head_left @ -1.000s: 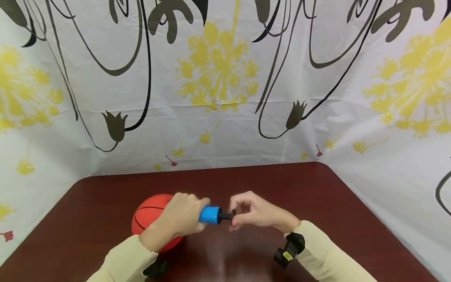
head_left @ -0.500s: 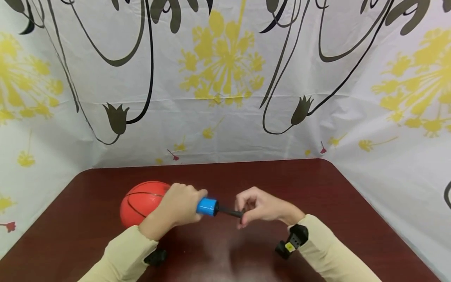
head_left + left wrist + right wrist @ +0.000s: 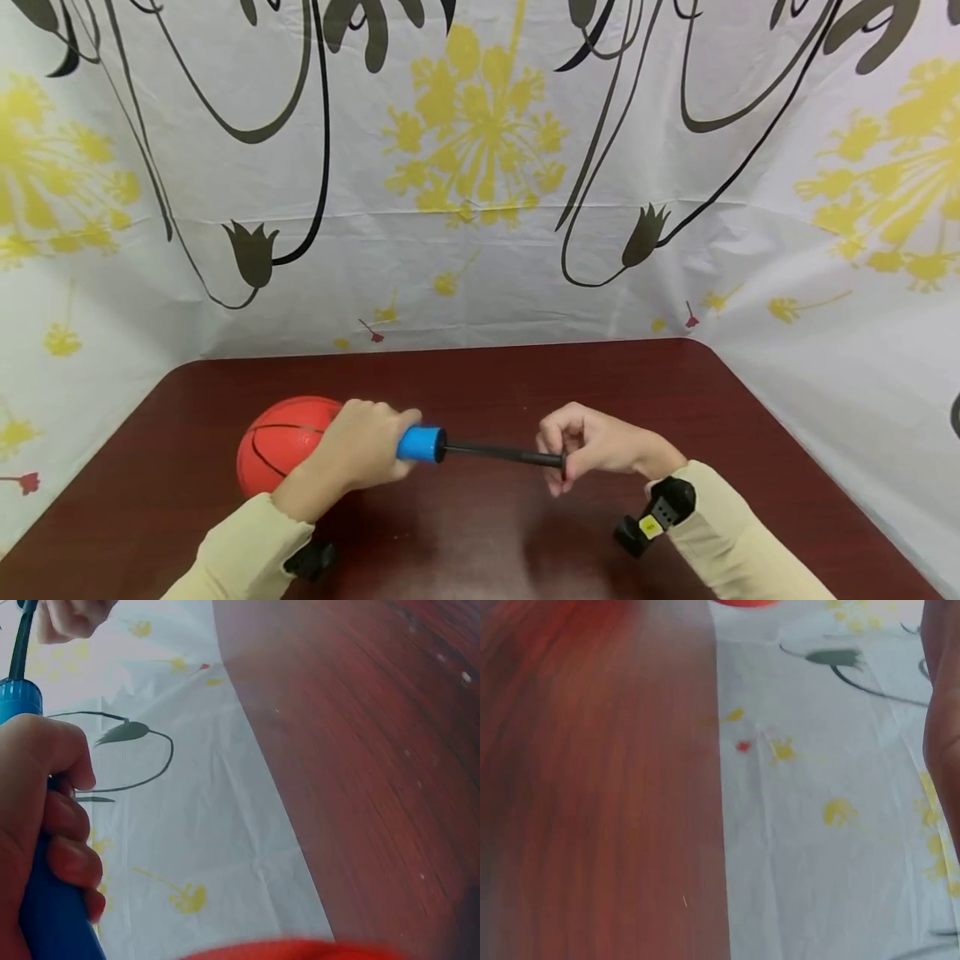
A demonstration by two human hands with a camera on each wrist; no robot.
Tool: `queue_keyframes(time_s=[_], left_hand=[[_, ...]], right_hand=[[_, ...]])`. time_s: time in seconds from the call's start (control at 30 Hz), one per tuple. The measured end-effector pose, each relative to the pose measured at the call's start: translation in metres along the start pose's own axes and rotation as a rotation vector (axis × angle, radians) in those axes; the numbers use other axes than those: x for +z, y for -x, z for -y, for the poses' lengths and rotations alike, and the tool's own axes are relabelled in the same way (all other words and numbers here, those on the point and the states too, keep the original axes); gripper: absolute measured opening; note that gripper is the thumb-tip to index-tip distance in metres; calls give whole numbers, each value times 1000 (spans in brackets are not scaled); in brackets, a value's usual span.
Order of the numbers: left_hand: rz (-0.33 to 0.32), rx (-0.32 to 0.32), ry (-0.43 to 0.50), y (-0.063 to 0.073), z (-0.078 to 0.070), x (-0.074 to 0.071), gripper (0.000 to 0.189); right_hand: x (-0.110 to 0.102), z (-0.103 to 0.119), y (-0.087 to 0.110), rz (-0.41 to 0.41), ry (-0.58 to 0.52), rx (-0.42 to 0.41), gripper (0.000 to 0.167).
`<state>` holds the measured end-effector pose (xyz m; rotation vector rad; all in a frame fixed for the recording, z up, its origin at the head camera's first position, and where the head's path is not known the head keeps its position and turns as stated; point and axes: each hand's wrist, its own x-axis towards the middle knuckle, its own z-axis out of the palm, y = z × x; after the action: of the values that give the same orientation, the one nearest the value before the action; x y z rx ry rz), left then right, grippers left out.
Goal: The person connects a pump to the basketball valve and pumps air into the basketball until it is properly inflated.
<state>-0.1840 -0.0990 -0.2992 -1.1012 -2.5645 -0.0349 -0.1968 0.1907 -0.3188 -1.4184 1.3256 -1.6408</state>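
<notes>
A blue hand pump (image 3: pixel 422 443) is held sideways in my left hand (image 3: pixel 360 446), whose fingers wrap round its barrel, as the left wrist view also shows. From the barrel's right end a long black rod (image 3: pixel 502 452) sticks out. The thumb and fingers of my right hand (image 3: pixel 600 442) pinch the black handle at the rod's tip. Behind the left hand lies a red ball with black lines (image 3: pixel 281 442), like a basketball, partly hidden by that hand. In the right wrist view only an edge of the right hand (image 3: pixel 943 720) shows.
Both hands are above a dark red-brown table (image 3: pixel 465 533). A white sheet (image 3: pixel 495 308) with yellow and grey plant prints stands along the table's back and sides. Each wrist wears a black camera, such as the right one (image 3: pixel 660 512).
My right hand has moved right, drawing the rod far out of the pump. The left hand has shifted slightly left, and the ball appears farther left.
</notes>
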Motion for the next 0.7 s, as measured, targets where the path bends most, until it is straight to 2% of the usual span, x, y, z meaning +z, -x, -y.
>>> queue_keyframes(time_s=[0.17, 0.3, 0.37, 0.47, 0.6, 0.7], left_hand=[[-15, 25, -33, -11, -12, -4, 29], [-27, 64, 3, -16, -21, -2, 25], [-22, 93, 19, -15, -21, 0, 25], [-31, 101, 21, -10, -15, 0, 26], [-50, 53, 1, -1, -3, -1, 29], [-40, 35, -4, 2, -1, 0, 28]], right_hand=[[11, -17, -23, -103, 16, -48, 32], [17, -21, -34, -168, 77, -20, 32], [18, -17, -32, -155, 96, 8, 30], [13, -7, -22, -111, 83, 9, 29], [5, 2, -1, -46, 8, -32, 31], [3, 0, 3, -19, 2, -43, 31]])
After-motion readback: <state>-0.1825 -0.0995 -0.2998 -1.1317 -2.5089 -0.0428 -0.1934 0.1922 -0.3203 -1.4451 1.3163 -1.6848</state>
